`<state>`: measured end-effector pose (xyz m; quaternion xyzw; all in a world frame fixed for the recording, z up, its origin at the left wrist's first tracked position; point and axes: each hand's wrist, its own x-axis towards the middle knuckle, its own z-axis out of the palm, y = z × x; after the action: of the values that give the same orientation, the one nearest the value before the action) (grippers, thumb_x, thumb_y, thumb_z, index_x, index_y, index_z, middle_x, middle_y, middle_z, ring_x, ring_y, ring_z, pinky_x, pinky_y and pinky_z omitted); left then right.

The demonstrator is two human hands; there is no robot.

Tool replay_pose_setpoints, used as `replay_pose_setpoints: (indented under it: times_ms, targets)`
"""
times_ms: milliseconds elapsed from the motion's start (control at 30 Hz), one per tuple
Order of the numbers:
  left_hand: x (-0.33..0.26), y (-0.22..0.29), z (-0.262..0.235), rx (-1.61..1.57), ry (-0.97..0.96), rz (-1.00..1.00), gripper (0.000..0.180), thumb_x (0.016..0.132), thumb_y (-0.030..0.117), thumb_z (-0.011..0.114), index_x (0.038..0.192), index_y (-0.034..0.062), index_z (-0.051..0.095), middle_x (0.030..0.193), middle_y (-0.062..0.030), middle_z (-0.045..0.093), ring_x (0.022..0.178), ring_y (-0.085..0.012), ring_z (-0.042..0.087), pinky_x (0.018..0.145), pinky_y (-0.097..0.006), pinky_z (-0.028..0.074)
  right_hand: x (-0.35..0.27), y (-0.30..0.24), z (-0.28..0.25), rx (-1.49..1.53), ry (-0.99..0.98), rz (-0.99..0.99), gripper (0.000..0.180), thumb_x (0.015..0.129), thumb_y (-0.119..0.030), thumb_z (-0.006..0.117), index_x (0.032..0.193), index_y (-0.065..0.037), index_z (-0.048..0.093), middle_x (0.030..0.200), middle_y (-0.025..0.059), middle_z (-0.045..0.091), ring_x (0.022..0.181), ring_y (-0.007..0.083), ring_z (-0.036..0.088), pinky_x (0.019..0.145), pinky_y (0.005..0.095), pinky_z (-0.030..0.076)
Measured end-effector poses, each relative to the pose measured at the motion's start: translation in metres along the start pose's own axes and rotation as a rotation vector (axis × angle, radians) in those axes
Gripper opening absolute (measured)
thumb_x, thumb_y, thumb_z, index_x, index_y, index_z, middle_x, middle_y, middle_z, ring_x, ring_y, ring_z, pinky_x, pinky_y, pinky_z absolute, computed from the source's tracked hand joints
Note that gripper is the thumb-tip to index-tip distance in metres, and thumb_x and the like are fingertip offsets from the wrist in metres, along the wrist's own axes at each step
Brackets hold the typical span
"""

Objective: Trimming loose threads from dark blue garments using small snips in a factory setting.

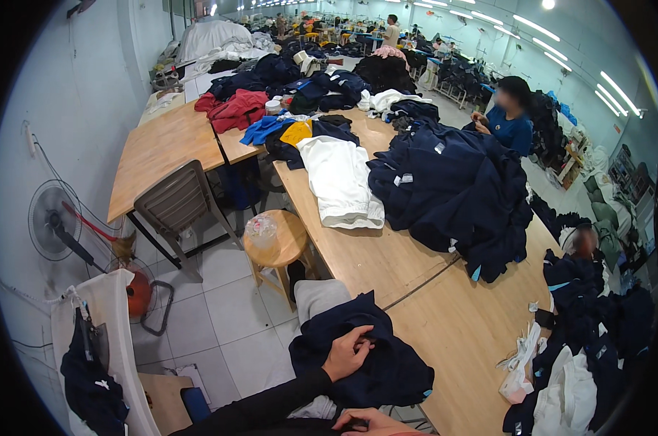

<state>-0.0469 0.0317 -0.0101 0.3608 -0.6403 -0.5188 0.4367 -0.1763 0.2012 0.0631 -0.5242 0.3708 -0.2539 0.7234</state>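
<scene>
A navy garment (398,367) lies bunched over the near table edge and my lap. Its cloth is gathered under my left hand (349,354), whose fingers are bent and pinched on the fabric. The black sleeve of my left arm comes in from the lower edge. Close below, my right hand (376,421) is partly cut off by the frame's bottom; its fingers are curled round something small and dark that I cannot make out. Grey cloth (320,296) shows just beyond the navy garment.
A big heap of navy garments (452,182) and a folded white garment (340,182) cover the wooden table (416,291). More clothes (598,349) are piled at the right. Left stand a stool (276,251), a chair (180,200), a fan (60,218) and a white bin (118,320). A person (510,120) works across the table.
</scene>
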Motion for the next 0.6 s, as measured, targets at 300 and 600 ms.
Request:
replay_pose_setpoints:
  times_ms: [300,600]
  targets:
    - [0.004,0.002,0.009,0.036,-0.012,-0.024,0.036,0.102,-0.004,0.064,0.138,-0.0036,0.063,0.107,-0.0179,0.079,0.098,-0.0204,0.081,0.085,-0.03,0.064,0.017,0.044,0.021,-0.11,0.43,-0.371,0.012,0.087,-0.007,0.082,0.09,-0.002,0.071,0.08,0.0083,0.066,0.067,0.0155,0.061,0.059,0.0335,0.047]
    - [0.012,0.003,0.024,0.101,-0.016,-0.041,0.037,0.101,-0.004,0.067,0.137,-0.0033,0.064,0.107,-0.0176,0.079,0.095,-0.0195,0.081,0.082,-0.03,0.064,0.021,0.074,0.01,-0.2,0.64,-0.438,0.021,0.094,-0.012,0.08,0.081,0.0,0.067,0.074,0.0115,0.062,0.059,0.0201,0.056,0.053,0.0372,0.041]
